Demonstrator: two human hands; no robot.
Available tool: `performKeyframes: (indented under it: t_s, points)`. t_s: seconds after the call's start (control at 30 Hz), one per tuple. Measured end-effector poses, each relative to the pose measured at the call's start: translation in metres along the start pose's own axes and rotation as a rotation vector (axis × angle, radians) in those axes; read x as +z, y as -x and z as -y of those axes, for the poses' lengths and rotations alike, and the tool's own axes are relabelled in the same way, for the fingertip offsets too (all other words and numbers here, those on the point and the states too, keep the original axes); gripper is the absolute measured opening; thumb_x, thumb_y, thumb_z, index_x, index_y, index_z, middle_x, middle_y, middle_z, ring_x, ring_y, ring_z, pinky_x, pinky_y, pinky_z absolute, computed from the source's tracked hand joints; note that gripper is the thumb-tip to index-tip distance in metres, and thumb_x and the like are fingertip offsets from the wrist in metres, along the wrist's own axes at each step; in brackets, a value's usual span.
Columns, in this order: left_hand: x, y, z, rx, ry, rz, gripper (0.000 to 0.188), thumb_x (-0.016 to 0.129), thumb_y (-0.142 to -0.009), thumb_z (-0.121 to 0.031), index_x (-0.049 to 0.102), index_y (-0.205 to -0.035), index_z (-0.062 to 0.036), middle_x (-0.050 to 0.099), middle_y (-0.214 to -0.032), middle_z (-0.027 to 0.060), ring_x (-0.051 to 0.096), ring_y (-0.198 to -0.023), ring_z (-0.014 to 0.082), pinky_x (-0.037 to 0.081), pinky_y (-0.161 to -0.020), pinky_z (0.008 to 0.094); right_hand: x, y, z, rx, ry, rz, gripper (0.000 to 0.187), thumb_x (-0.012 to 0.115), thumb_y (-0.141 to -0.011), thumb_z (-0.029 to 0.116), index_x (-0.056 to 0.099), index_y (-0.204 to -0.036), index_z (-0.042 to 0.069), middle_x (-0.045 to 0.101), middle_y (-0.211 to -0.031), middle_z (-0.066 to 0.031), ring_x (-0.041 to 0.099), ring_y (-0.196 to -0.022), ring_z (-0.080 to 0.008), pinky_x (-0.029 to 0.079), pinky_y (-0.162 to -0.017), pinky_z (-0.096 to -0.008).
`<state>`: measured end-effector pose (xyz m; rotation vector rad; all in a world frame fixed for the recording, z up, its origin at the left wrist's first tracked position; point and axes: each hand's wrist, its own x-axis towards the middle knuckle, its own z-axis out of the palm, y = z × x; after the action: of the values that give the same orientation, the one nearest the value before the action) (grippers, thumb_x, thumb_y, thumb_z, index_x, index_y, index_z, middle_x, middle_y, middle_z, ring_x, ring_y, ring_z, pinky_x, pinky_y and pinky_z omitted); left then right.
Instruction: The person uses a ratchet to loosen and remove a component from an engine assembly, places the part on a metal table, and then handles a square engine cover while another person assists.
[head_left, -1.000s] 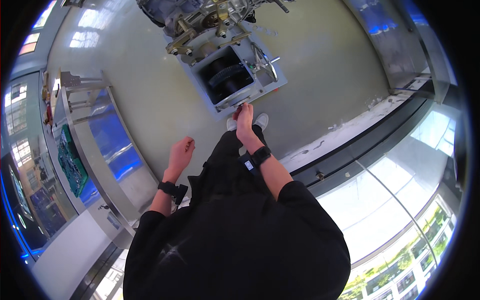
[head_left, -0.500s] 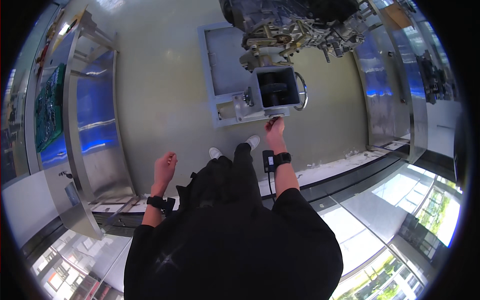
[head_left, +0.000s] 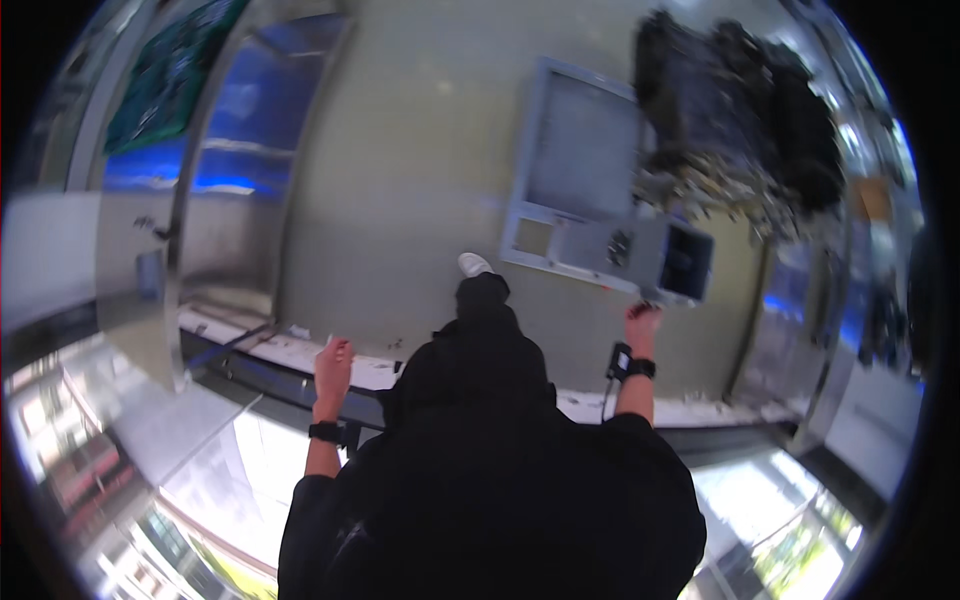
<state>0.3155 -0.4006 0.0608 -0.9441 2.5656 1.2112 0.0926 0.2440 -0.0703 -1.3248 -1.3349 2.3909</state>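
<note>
A large engine or gearbox assembly [head_left: 735, 130], blurred by motion, is held on a grey metal stand [head_left: 565, 262] at the far right. The stand has a square hollow box housing [head_left: 687, 262] at its near end. My right hand [head_left: 643, 325] is just in front of that housing, its fingers curled at a small dark part I cannot make out. Whether it still touches the housing is unclear. My left hand [head_left: 333, 368] hangs out to the left over the floor edge, fingers loosely curled in, with nothing visible in it. Both wrists wear black straps with small devices.
On the left stands a steel workbench [head_left: 240, 180] with a green tray of parts [head_left: 170, 75] on it. Another steel bench [head_left: 795, 310] is at the right. Windows [head_left: 260, 470] lie behind me. One white shoe [head_left: 474, 264] shows on the floor.
The view has turned and shifted, so the engine and stand now sit further right. One foot has gone out of sight. My right hand stays by the housing's near side; my left remains curled.
</note>
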Motion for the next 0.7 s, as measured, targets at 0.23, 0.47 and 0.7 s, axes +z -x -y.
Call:
performKeyframes:
  t_s: [0.23,0.47,0.7]
  points:
    - [-0.027,-0.013,-0.028,-0.094,-0.033,-0.063,0.019,0.054,-0.088,-0.021,0.062,-0.094,-0.0059,0.067,-0.082,0.0161,0.064,-0.08,0.036,0.051,-0.071,0.0435,-0.023,-0.05,0.032,-0.167,0.11,-0.2,0.02,0.041,-0.095,0.023,0.05,-0.085,0.008,0.047,-0.072,-0.004,0.044,-0.063,-0.0188,0.042,-0.06,-0.0371]
    - [-0.064,-0.074,-0.038,-0.088,-0.174,-0.042,0.02,0.052,-0.087,-0.024,0.062,-0.093,-0.0071,0.066,-0.081,0.0143,0.063,-0.078,0.0366,0.05,-0.069,0.0445,-0.033,-0.031,-0.002,0.148,-0.163,-0.254,0.026,0.041,-0.091,0.023,0.047,-0.071,0.008,0.043,-0.06,-0.0049,0.046,-0.057,-0.0229,0.039,-0.057,-0.0418]
    - [-0.128,-0.131,-0.02,-0.182,-0.209,-0.075,0.021,0.051,-0.085,-0.025,0.063,-0.092,-0.0087,0.066,-0.082,0.0153,0.063,-0.079,0.0377,0.05,-0.07,0.0466,-0.009,-0.038,-0.001,0.146,-0.046,-0.35,0.024,0.041,-0.089,0.024,0.043,-0.069,0.009,0.039,-0.06,-0.0045,0.043,-0.056,-0.022,0.038,-0.056,-0.0378]
